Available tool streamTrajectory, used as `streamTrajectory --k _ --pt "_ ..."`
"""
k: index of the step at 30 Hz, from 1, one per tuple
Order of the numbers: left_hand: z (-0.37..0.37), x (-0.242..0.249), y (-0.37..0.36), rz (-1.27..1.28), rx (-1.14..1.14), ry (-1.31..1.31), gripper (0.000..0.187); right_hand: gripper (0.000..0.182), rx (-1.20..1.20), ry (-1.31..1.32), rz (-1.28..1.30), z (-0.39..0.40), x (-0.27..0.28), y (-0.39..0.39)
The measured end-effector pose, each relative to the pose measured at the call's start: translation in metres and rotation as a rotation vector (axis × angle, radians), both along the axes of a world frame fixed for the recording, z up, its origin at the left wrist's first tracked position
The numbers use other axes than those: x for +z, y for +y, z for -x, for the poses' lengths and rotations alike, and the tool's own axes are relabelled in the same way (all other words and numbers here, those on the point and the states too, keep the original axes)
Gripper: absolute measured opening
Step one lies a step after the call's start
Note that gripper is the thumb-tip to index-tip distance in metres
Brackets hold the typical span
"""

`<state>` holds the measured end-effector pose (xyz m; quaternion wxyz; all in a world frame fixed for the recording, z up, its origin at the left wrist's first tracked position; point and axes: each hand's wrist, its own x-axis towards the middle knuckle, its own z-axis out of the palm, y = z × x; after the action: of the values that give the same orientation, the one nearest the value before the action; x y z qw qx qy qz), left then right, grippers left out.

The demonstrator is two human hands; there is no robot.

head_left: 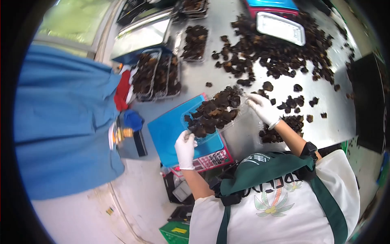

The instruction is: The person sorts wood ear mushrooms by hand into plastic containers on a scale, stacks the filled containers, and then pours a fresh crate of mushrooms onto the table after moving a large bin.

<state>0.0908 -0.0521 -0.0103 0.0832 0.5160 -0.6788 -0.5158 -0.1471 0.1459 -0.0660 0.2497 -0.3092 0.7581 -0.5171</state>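
A clear plastic tray (190, 118) full of dark, curled wood ear mushrooms (215, 110) is held at a slant between my white-gloved hands. My left hand (185, 149) pinches the near left end of it, thumb and fingers closed on the rim. At the opposite end, the fingers of my right hand (263, 108) grip the rim. Under the tray, and partly covered by it, is a scale with a blue platform (168, 130) and a keypad (213, 160) along its near side.
Loose wood ear mushrooms (260, 49) cover the metal table's far right, with a white tray (280, 28) among them by another blue-topped scale (272, 4). Filled trays (156, 77) stand at left, near a blue cloth (65, 122). A smaller pile (284, 129) lies beside my right forearm.
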Motion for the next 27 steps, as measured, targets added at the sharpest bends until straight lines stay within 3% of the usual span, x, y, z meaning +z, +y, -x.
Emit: streamTrajectory --k 3,7,10,15,19,27 --pt "-0.041 -0.009 -0.008 -0.022 0.153 -0.008 0.024 0.035 0.153 -0.128 0.084 -0.022 -0.045 -0.029" --pt "-0.075 0.005 -0.005 -0.026 0.275 -0.077 0.031 0.036 0.271 -0.231 0.050 -0.028 -0.014 -0.038" --pt "-0.108 0.011 -0.011 0.080 0.433 -0.112 0.034 0.034 0.259 -0.251 0.119 -0.024 -0.019 -0.026" --pt "-0.137 0.054 -0.015 0.217 0.733 0.033 0.028 0.030 0.181 -0.311 0.009 -0.021 -0.032 0.020" --pt "-0.144 0.054 -0.017 0.237 0.770 0.054 0.027 0.026 0.057 -0.443 -0.149 -0.032 -0.027 0.049" --pt "-0.127 0.043 -0.021 0.186 0.675 0.085 0.026 0.025 0.130 -0.127 -0.140 -0.051 -0.055 0.072"
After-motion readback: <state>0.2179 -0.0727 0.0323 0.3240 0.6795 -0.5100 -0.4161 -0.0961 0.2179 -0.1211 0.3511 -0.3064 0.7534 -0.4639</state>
